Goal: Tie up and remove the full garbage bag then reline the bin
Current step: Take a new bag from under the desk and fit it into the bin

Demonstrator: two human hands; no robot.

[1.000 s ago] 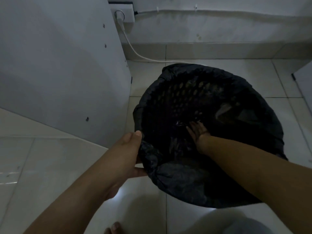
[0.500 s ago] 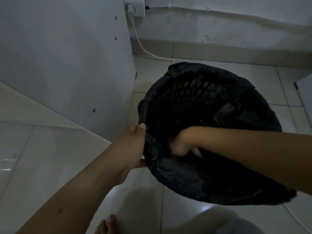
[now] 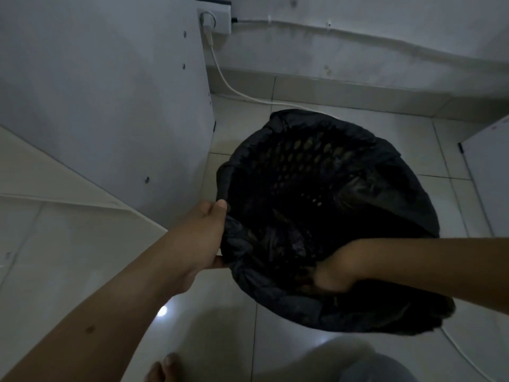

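Black garbage bag (image 3: 289, 303) draped over the rim, mouth open, lining round mesh-walled bin (image 3: 305, 158), on tiled floor (image 3: 234, 340)

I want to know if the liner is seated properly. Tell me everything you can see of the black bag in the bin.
The black bag is thin, crinkled, faintly glossy plastic lining the round bin, whose perforated wall shows at the far inside. Its mouth is folded outward over the rim, bunched into wrinkles along the near edge. The interior is too dark to judge contents. The left hand grips the folded edge on the left; the right hand, blurred, is inside by the near wall.
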